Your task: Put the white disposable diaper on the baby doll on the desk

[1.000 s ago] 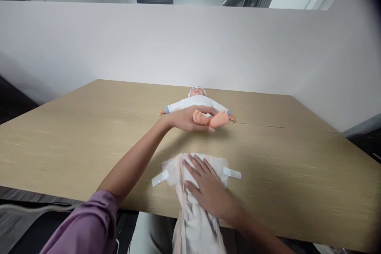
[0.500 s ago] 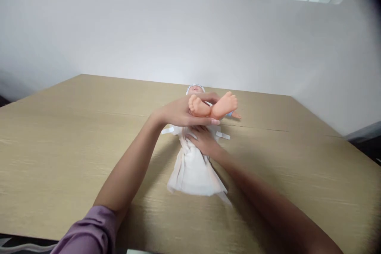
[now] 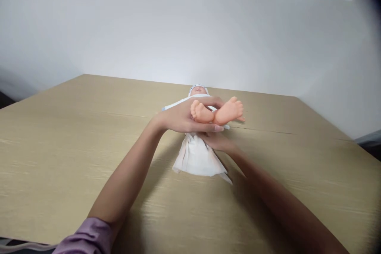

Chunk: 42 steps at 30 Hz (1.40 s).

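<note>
At the lower left of the frame, a rolled purple sleeve (image 3: 92, 236) ends above the person's left forearm, which slants up to the left hand (image 3: 178, 117) near the middle. That hand is closed around the ankles of a doll (image 3: 203, 113), holding both feet together with the soles toward the camera. A strip of the doll's white sleeve shows beyond the wrist, and its printed cap (image 3: 199, 86) shows above the knuckles; the doll lies on its back at the centre of the wooden table (image 3: 74, 147).

Just below the left hand, a white diaper (image 3: 198, 156) is spread out, its near end flaring toward the bottom of the frame. The right hand (image 3: 218, 141) comes in from the lower right to the diaper's far end; its fingers are hidden (the left hand and the legs cover them), so I cannot tell whether they pinch or press.

Judging by this, the diaper is open and its far end placed at or under the raised legs. The near end is not folded up, and a tape tab (image 3: 227, 127), right of centre, looks unfastened.
</note>
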{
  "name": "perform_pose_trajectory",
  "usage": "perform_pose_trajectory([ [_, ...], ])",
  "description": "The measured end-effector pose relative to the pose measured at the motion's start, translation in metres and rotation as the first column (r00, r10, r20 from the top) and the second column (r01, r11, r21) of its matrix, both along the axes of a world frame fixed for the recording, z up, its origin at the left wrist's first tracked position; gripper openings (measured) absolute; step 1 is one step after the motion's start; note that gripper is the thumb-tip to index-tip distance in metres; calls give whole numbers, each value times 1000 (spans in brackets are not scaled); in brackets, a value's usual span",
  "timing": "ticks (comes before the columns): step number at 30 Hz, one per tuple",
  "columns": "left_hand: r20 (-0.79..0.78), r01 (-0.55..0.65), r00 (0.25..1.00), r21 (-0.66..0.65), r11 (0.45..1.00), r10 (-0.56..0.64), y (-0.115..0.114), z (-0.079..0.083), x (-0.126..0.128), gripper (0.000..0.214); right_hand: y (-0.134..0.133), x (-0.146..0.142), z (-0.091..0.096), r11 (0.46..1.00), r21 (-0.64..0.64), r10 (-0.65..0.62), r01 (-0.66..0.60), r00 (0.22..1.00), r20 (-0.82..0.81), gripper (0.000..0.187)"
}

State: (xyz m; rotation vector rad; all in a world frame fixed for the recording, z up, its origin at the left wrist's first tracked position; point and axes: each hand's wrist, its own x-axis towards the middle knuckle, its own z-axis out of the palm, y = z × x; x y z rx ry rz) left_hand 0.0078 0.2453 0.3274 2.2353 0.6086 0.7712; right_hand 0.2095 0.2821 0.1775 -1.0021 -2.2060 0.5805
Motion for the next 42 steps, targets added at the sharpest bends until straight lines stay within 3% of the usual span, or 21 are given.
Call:
perform_pose_trajectory([
  [1,1,-11,1000,4,1000,11,-2,-2,1,40,-11,8,1,999,-50,-12,13,1000,19,38],
  [3,20,-4,1000,31,1000,4,-7,-7,4,39,-36,24,2,979,-130,-153,158,987,48,35],
  [5,36,33,999,74,997,-36,-12,-14,8,36,-62,36,2,919,-99,-382,382,924,15,42],
  [7,33,56,998,120,991,-61,-19,-25,13,33,-82,41,2,879,-2,-476,477,875,-92,61],
  [9,24,31,999,152,988,-35,-27,-38,16,33,-93,42,5,907,83,-392,413,899,-194,72],
  [12,39,-37,999,186,982,31,-38,-59,11,40,-93,46,11,969,184,-123,166,966,-228,66],
  [16,13,-66,998,208,976,65,-48,-91,-19,45,-81,73,5,935,327,160,-138,986,-40,48],
  [21,-57,-99,993,141,985,108,-56,-139,-64,54,-68,108,-22,883,415,167,-221,972,164,40],
  [24,-92,-83,991,136,987,96,-57,-157,-75,60,-63,116,-33,881,396,161,-260,951,265,37],
  [27,-133,-70,987,163,984,92,-54,-160,-78,63,-60,118,-35,890,359,173,-282,936,305,36],
  [33,-218,-28,974,159,987,62,-55,-147,-83,65,-62,115,-31,913,291,191,-284,931,310,44],
  [42,-250,-72,963,121,990,100,-59,-145,-80,54,-65,113,-19,957,77,267,-279,954,138,43],
])
